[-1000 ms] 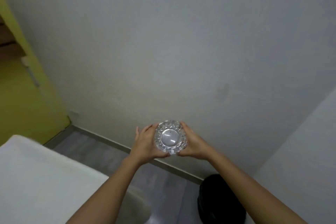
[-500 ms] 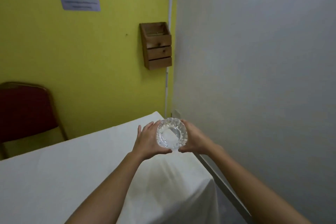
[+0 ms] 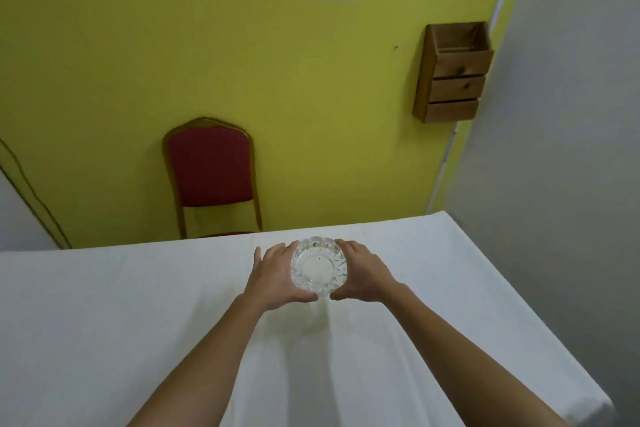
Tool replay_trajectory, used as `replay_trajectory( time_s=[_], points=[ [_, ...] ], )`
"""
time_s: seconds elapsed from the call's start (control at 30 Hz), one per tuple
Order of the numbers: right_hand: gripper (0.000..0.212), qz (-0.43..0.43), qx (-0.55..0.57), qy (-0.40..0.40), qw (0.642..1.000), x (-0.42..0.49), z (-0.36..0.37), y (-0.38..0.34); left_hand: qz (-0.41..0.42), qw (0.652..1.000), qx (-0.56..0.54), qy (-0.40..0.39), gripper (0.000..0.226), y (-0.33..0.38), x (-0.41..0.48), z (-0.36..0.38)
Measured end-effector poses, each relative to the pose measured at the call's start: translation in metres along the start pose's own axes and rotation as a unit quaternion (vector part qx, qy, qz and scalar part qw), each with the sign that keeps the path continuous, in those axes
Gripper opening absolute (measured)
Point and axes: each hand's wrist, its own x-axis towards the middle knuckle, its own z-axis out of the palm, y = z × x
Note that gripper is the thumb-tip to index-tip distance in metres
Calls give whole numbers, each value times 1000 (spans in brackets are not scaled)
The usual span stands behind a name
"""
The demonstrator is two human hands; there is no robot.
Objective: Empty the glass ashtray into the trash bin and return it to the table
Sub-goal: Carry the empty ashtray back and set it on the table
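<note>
Bringing the emptied glass ashtray back over the worktop, with only the set-down left.

We hold the ashtray between both hands, the left hand curled round its left side and the right hand round its right, fingers partly closed against the rim and thumbs meeting beneath the near edge. The bowl looks clear apart from one tiny dark speck, so we judge the emptying done; whether its base already touches the white cloth we cannot tell. Beyond our hands stand a red chair and, to the right, a wooden wall box. A second ago we faced the grey wall with a dark bin below our right arm; since then we have turned to the worktop, grip unchanged.
</note>
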Motion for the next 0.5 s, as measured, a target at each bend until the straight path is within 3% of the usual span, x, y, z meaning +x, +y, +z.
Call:
replay_trajectory(
  time_s=[0.23,0.5],
  points=[
    [107,-2,0,-56,998,41,70,-66,-52,997,38,-49,118,-97,-15,-1],
    [97,-21,-19,-100,995,49,108,-93,-88,990,54,-96,118,-138,-37,15]
  ],
)
